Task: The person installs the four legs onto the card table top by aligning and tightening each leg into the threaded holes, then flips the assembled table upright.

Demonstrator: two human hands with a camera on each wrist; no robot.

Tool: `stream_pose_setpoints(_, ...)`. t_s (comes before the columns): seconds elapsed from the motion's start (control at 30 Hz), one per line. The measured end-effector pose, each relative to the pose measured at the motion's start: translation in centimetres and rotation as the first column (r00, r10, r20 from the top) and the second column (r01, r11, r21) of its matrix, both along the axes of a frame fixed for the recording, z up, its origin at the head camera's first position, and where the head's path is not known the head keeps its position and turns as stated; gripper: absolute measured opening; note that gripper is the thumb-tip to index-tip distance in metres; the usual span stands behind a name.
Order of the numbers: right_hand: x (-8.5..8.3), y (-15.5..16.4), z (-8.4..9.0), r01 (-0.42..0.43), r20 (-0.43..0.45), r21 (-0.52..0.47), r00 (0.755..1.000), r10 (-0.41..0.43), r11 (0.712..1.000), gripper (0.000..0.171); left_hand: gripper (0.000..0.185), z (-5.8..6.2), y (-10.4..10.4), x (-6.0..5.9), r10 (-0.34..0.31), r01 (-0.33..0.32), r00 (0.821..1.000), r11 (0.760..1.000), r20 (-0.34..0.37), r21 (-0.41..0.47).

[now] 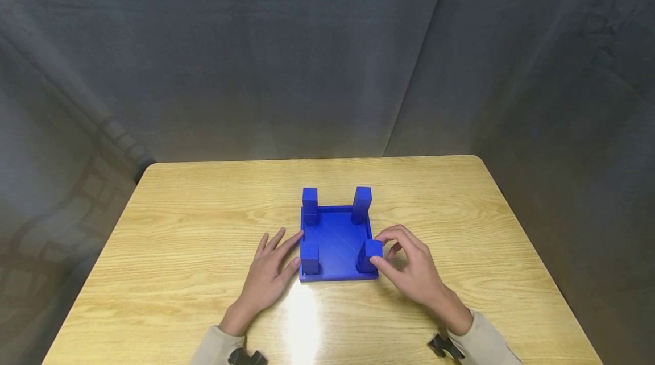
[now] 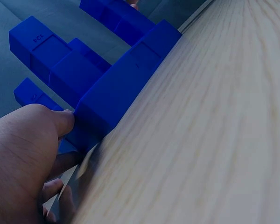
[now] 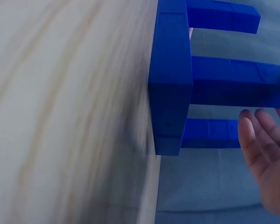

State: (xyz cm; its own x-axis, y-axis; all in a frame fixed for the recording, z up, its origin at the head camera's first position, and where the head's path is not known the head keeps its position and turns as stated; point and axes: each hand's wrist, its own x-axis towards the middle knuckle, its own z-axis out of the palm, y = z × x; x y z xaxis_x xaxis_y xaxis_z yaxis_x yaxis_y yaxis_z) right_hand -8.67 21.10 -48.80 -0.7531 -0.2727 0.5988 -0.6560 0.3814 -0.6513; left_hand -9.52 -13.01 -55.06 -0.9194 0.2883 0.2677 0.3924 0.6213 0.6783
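A square blue base (image 1: 335, 248) with a raised rim lies on the table, and a blue post stands upright at each corner. My right hand (image 1: 411, 265) pinches the top of the near right post (image 1: 370, 248) between thumb and index finger. Its other fingers sit apart from the post in the right wrist view. On the opposite side my left hand (image 1: 271, 274) rests with spread fingers, thumb and index fingertips against the base's left edge, beside the near left post (image 1: 309, 257). In the left wrist view that thumb touches the base's side wall (image 2: 130, 70).
Two more blue posts, the far left post (image 1: 310, 203) and far right post (image 1: 361, 203), rise at the base's back corners. Everything stands on a light wooden table (image 1: 204, 211). Grey curtains (image 1: 256, 58) hang behind it and at both sides.
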Motion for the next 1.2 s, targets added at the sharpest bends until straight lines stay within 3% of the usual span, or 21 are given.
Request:
stream_pose_setpoints(0.1, 0.09, -0.07, -0.05, 0.006, 0.007, -0.012, 1.0, -0.006, 1.0, 0.035, 0.054, 0.0, 0.02, 0.01, 0.002, -0.002, 1.0, 1.0, 0.001, -0.001)
stream_pose_setpoints(0.4, -0.07, -0.34, -0.11, -0.013, -0.039, 0.0, 0.999, 0.013, 1.0, 0.05, 0.055, -0.07, 0.02, 0.05, 0.004, -0.004, 1.0, 1.0, 0.001, -0.001)
stream_pose_setpoints(0.63, -0.1, -0.11, -0.06, -0.061, -0.035, 0.023, 0.997, 0.062, 0.998, 0.037, 0.054, -0.08, 0.04, -0.03, 0.002, -0.002, 1.0, 1.0, -0.011, -0.002)
stream_pose_setpoints(0.77, -0.11, -0.01, -0.16, -0.075, -0.04, 0.02, 0.996, 0.076, 0.997, 0.049, 0.054, -0.11, 0.02, -0.03, 0.003, -0.003, 1.0, 1.0, -0.009, -0.002)
stream_pose_setpoints(1.07, 0.25, -0.15, 0.06, 0.023, 0.047, 0.003, 0.999, -0.023, 1.0, 0.041, 0.054, -0.15, -0.01, 0.0, 0.003, -0.003, 1.0, 1.0, -0.003, -0.001)
stream_pose_setpoints(1.2, 0.2, -0.24, -0.11, 0.039, 0.031, -0.016, 0.999, -0.039, 0.999, 0.036, 0.054, -0.16, -0.02, -0.04, 0.001, -0.001, 1.0, 1.0, -0.004, -0.003)
